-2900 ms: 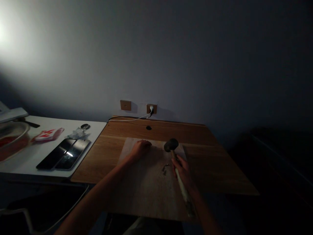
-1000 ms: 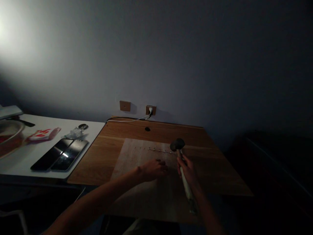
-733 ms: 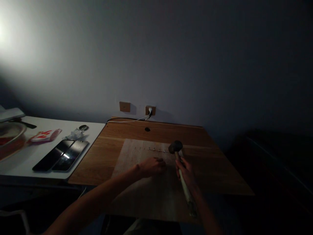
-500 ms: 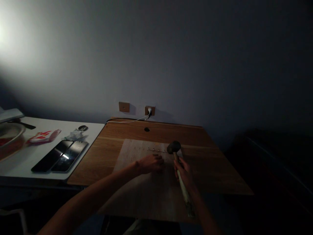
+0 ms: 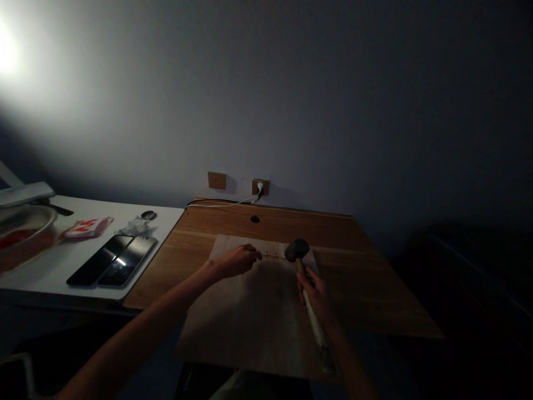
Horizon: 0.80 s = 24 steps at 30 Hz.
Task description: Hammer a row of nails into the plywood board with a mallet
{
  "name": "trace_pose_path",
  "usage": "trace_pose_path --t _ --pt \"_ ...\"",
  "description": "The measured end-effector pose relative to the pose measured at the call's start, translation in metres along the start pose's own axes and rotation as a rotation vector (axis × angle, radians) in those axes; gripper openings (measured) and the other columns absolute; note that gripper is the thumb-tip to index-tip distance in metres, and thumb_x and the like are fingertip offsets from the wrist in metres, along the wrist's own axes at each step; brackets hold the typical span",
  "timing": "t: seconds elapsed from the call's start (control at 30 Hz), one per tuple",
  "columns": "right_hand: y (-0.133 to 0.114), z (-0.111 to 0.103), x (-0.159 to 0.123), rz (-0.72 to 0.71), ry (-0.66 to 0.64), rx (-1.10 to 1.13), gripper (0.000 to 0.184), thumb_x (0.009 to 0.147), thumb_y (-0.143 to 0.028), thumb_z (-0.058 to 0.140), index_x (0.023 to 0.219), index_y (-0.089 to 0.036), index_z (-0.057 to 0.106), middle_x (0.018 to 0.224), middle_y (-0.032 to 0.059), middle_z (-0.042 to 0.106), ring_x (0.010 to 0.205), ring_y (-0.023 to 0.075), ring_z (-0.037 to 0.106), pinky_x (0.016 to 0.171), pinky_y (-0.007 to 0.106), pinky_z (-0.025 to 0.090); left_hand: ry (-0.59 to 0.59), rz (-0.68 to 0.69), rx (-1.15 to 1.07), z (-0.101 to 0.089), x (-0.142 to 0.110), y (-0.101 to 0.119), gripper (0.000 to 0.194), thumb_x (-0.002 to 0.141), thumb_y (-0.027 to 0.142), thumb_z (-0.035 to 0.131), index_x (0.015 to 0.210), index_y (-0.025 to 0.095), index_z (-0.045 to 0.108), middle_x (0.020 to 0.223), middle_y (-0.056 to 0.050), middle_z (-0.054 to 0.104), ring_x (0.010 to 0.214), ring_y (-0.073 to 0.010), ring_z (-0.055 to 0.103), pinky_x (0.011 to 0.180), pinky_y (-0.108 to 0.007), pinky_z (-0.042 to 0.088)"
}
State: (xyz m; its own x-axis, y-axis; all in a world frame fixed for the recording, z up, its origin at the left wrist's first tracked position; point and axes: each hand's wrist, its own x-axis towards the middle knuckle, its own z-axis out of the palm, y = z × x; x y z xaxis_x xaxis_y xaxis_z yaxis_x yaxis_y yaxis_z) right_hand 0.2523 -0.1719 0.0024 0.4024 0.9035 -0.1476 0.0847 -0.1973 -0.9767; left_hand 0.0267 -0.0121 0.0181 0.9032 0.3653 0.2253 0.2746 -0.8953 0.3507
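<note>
A mallet [image 5: 297, 250] with a dark, thick head and a pale handle is in my right hand [image 5: 318, 294]; the fingers wrap around the handle just below the head. Its head hovers at the right end of a row of small nails [image 5: 275, 255] standing in a pale wooden board [image 5: 245, 328]. My left hand [image 5: 238, 261] is at the left end of that row, thumb and fingers pinched together. What lies between those fingertips is too small and dark to make out. Part of the nail row is hidden behind the left hand and the mallet head.
Beneath the board is a brown wooden tabletop [image 5: 358, 272]. On a white table [image 5: 54, 282] to the left lie two phones [image 5: 112, 261], a crumpled clear plastic bag [image 5: 139, 225], a red-and-white packet [image 5: 87, 228] and a bowl [image 5: 39, 228]. A white plug [image 5: 260, 185] sits in the wall socket.
My left hand went from the back of the board to its middle, then returned up and left to the nail row. The mallet stayed near the right end, shifting slightly. Small loose pieces on the board are gone from view.
</note>
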Motion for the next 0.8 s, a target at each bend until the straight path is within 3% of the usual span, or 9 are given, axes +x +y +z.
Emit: trace_pose_path --t 0.13,0.3,0.47,0.67,0.8 --pt "0.004 0.009 -0.002 -0.033 -0.097 -0.065 0.037 0.08 -0.057 0.059 0.085 -0.02 0.056 0.057 -0.0069 0.049 0.036 0.0088 0.044 0.034 0.021 0.033 -0.003 -0.062 -0.147 0.0 -0.001 -0.003 0.035 0.078 0.002 0.056 0.106 0.019 0.069 0.093 -0.005 0.072 0.089 -0.0176 0.065 0.079 -0.024 0.049" --pt "0.0 0.022 -0.01 -0.036 -0.212 -0.165 0.038 0.083 -0.055 0.056 0.092 -0.018 0.059 0.057 -0.0078 0.048 0.034 0.0077 0.043 0.031 0.02 0.031 0.032 -0.189 -0.281 0.016 0.0 -0.002 0.037 0.075 0.001 0.052 0.1 0.021 0.072 0.09 -0.002 0.074 0.078 -0.0143 0.067 0.072 -0.02 0.048" --pt "-0.003 0.029 -0.014 0.004 -0.226 -0.158 0.04 0.08 -0.056 0.057 0.092 -0.018 0.059 0.058 -0.0084 0.049 0.033 0.0067 0.041 0.03 0.019 0.03 0.104 -0.268 -0.331 0.024 -0.002 -0.015 0.031 0.075 0.005 0.053 0.092 0.02 0.074 0.09 -0.001 0.075 0.079 -0.0138 0.067 0.074 -0.02 0.049" --pt "-0.003 0.03 -0.014 0.048 -0.226 -0.155 0.044 0.077 -0.058 0.057 0.096 -0.018 0.059 0.057 -0.0087 0.048 0.032 0.0063 0.041 0.029 0.019 0.031 0.325 -0.446 -0.294 0.019 -0.006 -0.039 0.027 0.077 0.008 0.055 0.096 0.016 0.073 0.086 -0.002 0.072 0.073 -0.0121 0.063 0.069 -0.02 0.048" --pt "0.001 0.03 -0.013 0.042 -0.22 -0.129 0.042 0.078 -0.056 0.056 0.096 -0.018 0.058 0.057 -0.0092 0.047 0.033 0.0057 0.039 0.029 0.018 0.03 0.316 -0.474 -0.285 0.025 -0.005 -0.043 0.028 0.076 0.005 0.056 0.094 0.016 0.073 0.085 -0.002 0.072 0.072 -0.0119 0.064 0.068 -0.019 0.048"
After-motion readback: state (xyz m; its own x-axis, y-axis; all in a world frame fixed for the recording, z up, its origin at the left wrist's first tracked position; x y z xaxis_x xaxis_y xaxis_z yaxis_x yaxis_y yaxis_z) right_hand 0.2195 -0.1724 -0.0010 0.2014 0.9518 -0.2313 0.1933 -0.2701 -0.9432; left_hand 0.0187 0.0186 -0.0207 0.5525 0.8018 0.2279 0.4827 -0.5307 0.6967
